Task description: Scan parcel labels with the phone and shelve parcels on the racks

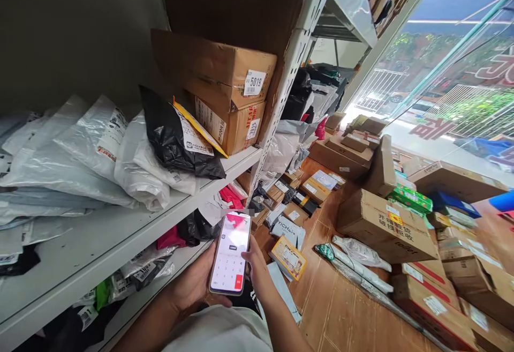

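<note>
Below, both hands, left [193, 282] and right [257, 274], grip closed round phone [231, 253]; shelf [120, 234] holds parcels

Daylight floods my view from the glass front [441, 73], glare there, shelves [120, 229] shadowed left, edges bowed by wide-angle distortion.

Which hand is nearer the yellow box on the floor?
Right. The right hand at the phone edge sits just left of the yellow box; the left hand is farther, on the phone's other side.
</note>
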### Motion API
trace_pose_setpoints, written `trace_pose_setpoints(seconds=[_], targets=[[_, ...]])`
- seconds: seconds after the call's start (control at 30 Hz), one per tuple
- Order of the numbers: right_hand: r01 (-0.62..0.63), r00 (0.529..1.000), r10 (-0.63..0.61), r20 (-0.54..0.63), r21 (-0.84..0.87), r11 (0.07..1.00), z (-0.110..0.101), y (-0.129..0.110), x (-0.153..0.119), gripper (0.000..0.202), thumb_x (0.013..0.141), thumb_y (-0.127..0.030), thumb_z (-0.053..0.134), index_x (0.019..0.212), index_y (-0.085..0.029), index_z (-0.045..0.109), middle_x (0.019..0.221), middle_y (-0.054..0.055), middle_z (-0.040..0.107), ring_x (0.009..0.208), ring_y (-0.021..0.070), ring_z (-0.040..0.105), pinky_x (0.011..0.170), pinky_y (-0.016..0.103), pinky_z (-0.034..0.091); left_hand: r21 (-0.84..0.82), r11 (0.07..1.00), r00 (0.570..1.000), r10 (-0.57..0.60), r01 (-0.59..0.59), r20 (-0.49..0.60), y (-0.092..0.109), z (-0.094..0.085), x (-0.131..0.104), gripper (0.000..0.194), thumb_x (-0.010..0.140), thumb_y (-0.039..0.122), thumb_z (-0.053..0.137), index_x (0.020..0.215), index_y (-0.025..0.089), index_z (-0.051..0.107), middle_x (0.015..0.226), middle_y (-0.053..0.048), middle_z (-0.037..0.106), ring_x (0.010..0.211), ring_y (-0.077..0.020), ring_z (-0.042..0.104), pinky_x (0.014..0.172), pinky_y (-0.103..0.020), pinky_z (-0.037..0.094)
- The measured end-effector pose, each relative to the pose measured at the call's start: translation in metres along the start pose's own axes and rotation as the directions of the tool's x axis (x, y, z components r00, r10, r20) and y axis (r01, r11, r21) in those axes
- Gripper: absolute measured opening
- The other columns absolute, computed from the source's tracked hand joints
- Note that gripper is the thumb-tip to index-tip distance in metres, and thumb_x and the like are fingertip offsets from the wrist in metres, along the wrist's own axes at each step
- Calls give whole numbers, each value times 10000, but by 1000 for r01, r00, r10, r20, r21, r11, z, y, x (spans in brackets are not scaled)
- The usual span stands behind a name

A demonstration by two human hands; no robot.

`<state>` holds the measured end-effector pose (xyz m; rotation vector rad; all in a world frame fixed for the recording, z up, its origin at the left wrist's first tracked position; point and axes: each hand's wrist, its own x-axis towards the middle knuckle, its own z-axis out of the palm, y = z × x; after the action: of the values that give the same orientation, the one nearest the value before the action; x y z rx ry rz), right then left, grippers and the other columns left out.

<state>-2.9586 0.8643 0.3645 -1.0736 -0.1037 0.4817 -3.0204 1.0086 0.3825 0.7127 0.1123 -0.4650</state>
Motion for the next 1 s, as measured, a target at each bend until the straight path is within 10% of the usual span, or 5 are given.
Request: trace_pose_setpoints(seconds=[0.37,0.57,0.77,1.0], targets=[[83,969,-61,239,-85,993,4,-8,-16,505,760,-267,639,1242,-266,487,1244,31,658,1134,256,593,971,416,445,11,999,999,-35,35,2,3,12,-19,592,808,659,548,1238,262,637,1134,-139,687,896,-263,690,575,-342,618],[35,940,-34,340,3,999,7,-14,-22,633,634,-184,604,1250,-276,496,1274,0,634,1208,257,535,1036,427,387,39,998,998,42,-43,40,2,1,-25,562,848,415,589,1384,332,442,1289,-99,607,923,-269,675,600,-410,627],[-1,963,4,269,-12,1000,12,-18,-28,661,585,-201,556,1244,-236,517,1265,10,637,1221,280,512,1027,407,384,114,993,1000,11,-11,-1,4,4,-35,1098,574,70,534,1515,336,36,1294,-108,592,925,-268,666,616,-370,625],[-17,982,20,189,-16,1000,20,-16,-37,604,623,-200,554,1226,-241,543,1179,-9,686,1145,263,571,955,375,450,205,978,995,-2,22,-98,0,5,-43,1007,674,104,565,1519,305,57,1267,-132,597,893,-251,658,626,-346,615]])
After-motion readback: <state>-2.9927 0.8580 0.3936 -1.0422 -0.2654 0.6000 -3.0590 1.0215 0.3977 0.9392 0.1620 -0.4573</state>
